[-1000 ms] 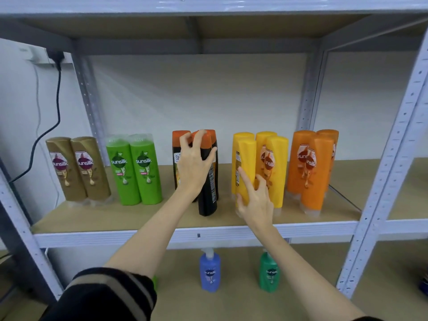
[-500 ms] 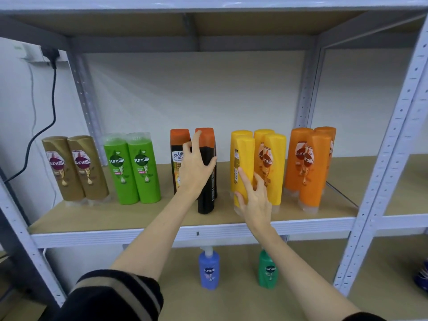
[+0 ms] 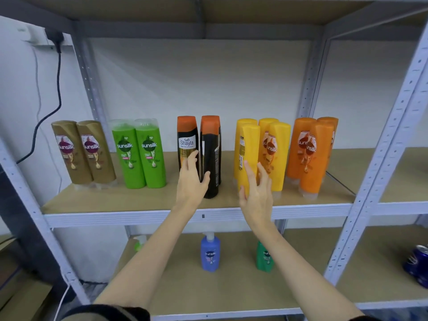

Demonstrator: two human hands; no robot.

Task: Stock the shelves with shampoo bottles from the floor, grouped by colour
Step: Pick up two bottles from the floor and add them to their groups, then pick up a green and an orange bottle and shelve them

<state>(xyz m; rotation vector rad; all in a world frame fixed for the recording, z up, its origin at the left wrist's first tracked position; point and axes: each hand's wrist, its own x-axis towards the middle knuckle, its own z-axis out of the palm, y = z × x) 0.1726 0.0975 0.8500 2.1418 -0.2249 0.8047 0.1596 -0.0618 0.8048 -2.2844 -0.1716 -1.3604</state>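
Along the middle shelf [image 3: 129, 200] the bottles stand in colour groups, all upright with long axes vertical and caps down, except the black ones with orange caps on top. From the left end: two gold bottles [image 3: 83, 151] leaning a bit left, two green bottles [image 3: 139, 154], then the black bottles [image 3: 199, 149], the yellow bottles [image 3: 261, 149] and the orange bottles [image 3: 310, 154] nearest the right post.

Left hand [image 3: 192, 184] is loosely open at the black group, fingers spread, thumb resting on the front black bottle [image 3: 210, 163] and fingertips [image 3: 193, 156] against the one with the Shayla label. It isn't really gripping anything, more like touching. That front bottle stands closest to the shelf's front edge, its label turned sideways.

Right hand [image 3: 257, 195] is open too, fingers fanned out, palm just in front of the front yellow bottle [image 3: 249, 154], index finger lying up its face. Not closed around it.

Down on the lower shelf [image 3: 231, 295], a blue pump bottle [image 3: 210, 256] and a dark green one [image 3: 265, 258] stand upright near the back.
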